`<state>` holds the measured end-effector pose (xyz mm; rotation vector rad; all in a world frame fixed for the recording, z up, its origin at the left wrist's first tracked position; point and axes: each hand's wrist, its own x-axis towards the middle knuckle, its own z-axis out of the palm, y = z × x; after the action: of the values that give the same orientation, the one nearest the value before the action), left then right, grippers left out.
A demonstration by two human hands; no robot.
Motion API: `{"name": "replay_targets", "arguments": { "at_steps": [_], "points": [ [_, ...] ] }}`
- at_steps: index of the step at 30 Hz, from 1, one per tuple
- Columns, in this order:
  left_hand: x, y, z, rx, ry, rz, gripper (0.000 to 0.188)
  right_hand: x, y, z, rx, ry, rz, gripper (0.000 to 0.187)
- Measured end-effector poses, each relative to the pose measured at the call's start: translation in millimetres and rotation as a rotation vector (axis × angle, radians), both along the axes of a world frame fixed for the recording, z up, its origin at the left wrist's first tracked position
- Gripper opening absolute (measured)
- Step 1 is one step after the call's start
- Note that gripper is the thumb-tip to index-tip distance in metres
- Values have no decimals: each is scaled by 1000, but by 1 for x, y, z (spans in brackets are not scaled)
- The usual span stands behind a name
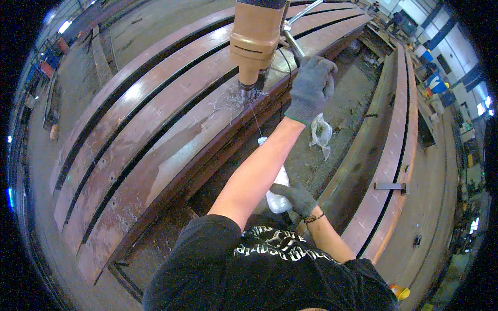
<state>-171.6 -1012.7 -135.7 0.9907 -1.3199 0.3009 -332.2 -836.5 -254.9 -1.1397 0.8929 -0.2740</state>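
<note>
Drill (254,44) leftward of left hand (312,84), beyond right hand (299,200)

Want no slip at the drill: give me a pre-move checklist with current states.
1. Left hand closed on the lever: ok, gloved fingers wrap its end.
2. Right hand holding the white bottle: ok, gloved, gripping its lower part.
3. Bottle nozzle pointed at the drill tip: ok, a thin line runs between them.
4. Shavings off the steel beam: not ok, curls lie around the tip.
5. Base of the drill seated flat: cannot tell, hidden.
6. Tip stopped: cannot tell from one still.
</note>
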Motion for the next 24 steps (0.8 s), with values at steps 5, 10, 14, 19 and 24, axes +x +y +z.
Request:
{"name": "replay_targets", "arguments": {
  "at_steps": [5, 10, 14, 19, 24],
  "points": [
    [0, 2, -1, -40, 14, -7, 28, 0, -1, 6, -46, 47, 16, 61],
    [0, 3, -1, -46, 12, -19, 28, 0, 4, 12, 20, 30, -25, 59],
    [2, -1, -5, -31, -7, -18, 28, 2, 3, 23, 22, 37, 13, 57],
    [-1, 0, -6, 5, 7, -9, 28, -7, -3, 4, -15, 193, 55, 58],
    [1, -3, -8, -13, -3, -8, 27, -2, -1, 3, -22, -11, -6, 61]
  ]
}}
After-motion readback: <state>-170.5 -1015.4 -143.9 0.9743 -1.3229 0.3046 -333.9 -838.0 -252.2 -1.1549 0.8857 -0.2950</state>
